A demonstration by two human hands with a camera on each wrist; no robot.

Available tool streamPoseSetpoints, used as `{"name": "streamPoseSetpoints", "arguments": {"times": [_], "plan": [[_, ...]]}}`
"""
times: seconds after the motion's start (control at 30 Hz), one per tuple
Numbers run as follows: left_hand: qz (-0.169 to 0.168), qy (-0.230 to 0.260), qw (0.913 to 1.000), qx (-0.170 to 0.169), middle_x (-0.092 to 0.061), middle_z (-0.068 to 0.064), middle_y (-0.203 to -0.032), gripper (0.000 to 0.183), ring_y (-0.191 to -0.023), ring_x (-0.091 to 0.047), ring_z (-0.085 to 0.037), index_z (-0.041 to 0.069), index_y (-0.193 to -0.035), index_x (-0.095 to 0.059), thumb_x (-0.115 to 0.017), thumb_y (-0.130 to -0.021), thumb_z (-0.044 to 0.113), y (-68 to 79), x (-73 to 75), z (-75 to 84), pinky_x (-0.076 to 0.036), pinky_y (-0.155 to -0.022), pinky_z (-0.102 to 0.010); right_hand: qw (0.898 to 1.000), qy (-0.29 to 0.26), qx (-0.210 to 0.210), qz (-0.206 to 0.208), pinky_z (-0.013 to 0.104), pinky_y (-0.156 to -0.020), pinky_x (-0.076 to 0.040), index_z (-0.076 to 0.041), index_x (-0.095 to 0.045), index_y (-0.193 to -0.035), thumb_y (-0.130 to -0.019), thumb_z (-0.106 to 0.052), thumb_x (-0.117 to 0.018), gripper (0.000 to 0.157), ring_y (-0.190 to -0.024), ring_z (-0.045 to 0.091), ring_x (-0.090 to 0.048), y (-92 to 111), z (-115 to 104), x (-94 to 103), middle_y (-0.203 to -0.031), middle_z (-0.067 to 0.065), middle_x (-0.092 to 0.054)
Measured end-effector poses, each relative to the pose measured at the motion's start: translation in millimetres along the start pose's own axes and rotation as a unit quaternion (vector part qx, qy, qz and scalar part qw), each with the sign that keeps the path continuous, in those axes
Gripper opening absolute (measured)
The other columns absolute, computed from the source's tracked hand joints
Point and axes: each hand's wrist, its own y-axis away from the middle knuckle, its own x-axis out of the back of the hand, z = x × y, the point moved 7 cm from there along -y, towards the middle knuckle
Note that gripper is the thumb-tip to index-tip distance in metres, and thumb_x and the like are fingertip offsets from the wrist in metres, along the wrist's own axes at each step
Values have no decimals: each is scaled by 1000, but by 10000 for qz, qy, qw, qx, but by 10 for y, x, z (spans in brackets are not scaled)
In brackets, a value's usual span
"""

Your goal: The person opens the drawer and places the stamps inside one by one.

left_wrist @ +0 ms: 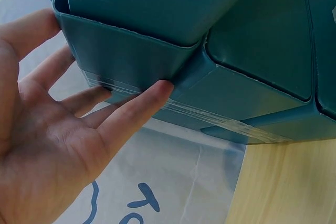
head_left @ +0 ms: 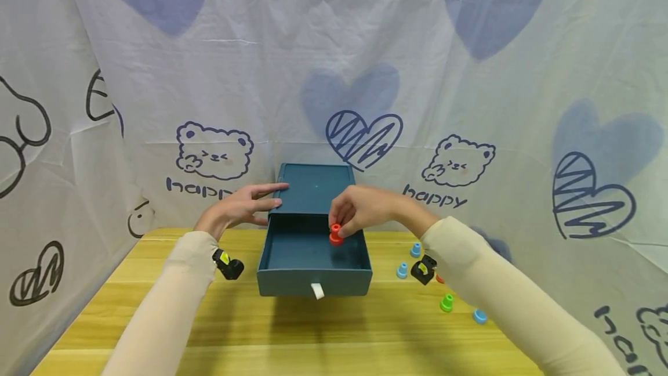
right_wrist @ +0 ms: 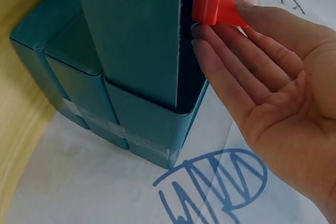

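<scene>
A dark teal drawer cabinet (head_left: 315,187) stands on the wooden table, its top drawer (head_left: 284,283) pulled out towards me. My right hand (head_left: 367,205) pinches a red stepped peg (head_left: 336,239) between thumb and fingers, above the right part of that drawer. In the right wrist view the peg's wide end (right_wrist: 207,4) points away from the palm. My left hand (head_left: 237,206) rests against the cabinet's left side with fingers spread. Its fingertips touch the teal side wall (left_wrist: 126,56) in the left wrist view, where the lower drawers also show.
Right of the cabinet lie blue pegs (head_left: 402,270), a green peg (head_left: 446,303) and a red peg (head_left: 440,279) partly hidden by the right forearm. A white pull tab (head_left: 317,290) sticks out of the drawer front. Printed cloth (head_left: 292,103) hangs close behind the cabinet.
</scene>
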Motion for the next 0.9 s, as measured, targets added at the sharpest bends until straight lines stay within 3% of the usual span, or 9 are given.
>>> {"name": "streamPoseSetpoints", "arguments": {"times": [0.33,0.9], "plan": [[-17,-10,10000,46,-4,-17,-175,65,-155,-23,-52,19,-164,-30,-57,-106,30,-13,2,-11,-41,-115,-66,9991,350,61,-212,25,-90,-62,-10,-74,-104,-92,-12,-79,13,-95,11,-72,-177,-169,-35,-105,4,-78],[12,-23,9999,107,-4,-15,-175,62,-155,-22,-51,21,-164,-30,-54,-108,28,-13,3,-24,-43,-114,-65,9970,531,528,-168,21,-90,-61,-9,-75,-106,-92,-14,-78,14,-95,10,-73,-433,-366,-115,-106,5,-79]]}}
